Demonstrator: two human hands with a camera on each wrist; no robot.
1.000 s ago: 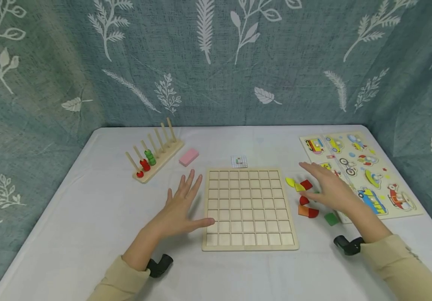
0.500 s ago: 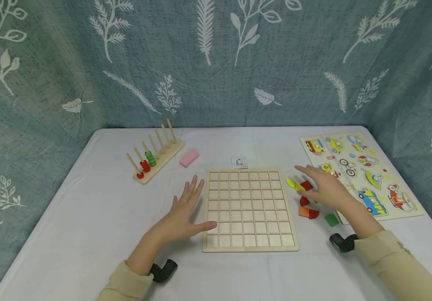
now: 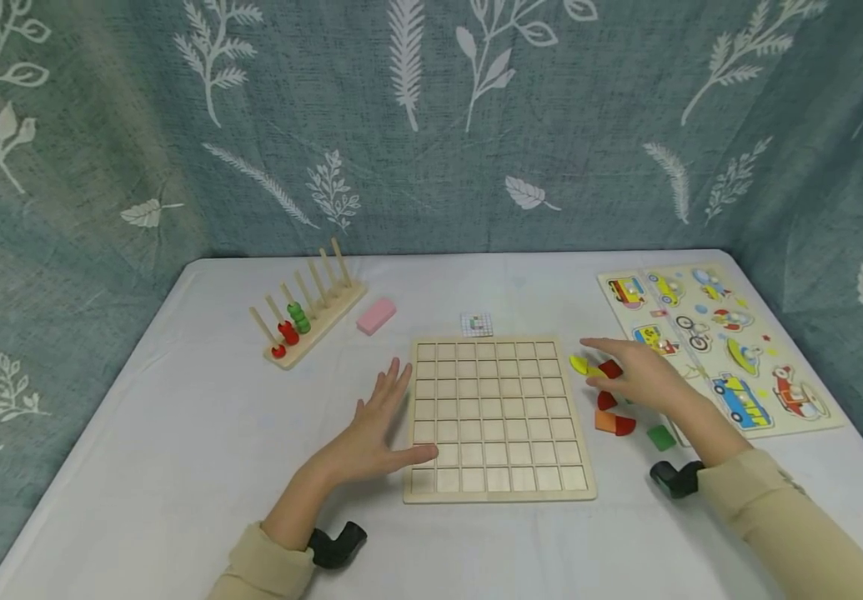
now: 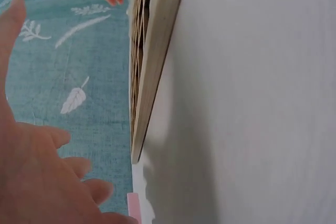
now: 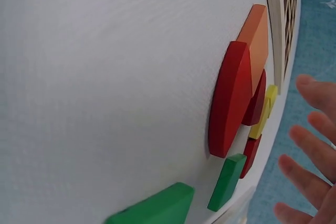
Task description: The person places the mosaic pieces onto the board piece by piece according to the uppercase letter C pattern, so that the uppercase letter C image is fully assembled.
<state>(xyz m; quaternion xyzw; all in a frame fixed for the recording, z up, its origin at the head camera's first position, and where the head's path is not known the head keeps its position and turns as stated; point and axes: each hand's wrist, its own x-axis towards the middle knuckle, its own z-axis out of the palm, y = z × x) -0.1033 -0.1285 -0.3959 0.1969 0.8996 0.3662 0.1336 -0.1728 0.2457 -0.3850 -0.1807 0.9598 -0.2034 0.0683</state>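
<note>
1. Both of the person's hands have shifted inward over the past second: the right hand slides left and slightly down in the head view, while the left hand drifts right and down.
2. The shift brings the right hand's fingertips over the coloured pieces, but none has moved; judged from this, any handling of them remains undone.
3. Right of centre in the frame, two yellow pieces lie below the gap between the right hand's thumb and fingers, beside a red piece. An orange piece sits lower, toward the wrist; a green piece lies nearest the cuff.
4. The right hand is wide and holds nothing, its fingers apart from the pieces in the right wrist view.
5. The left hand, also wide and without a hold, hovers left of centre, its thumb over the left edge of the wooden grid board, just left of the pieces.
</note>
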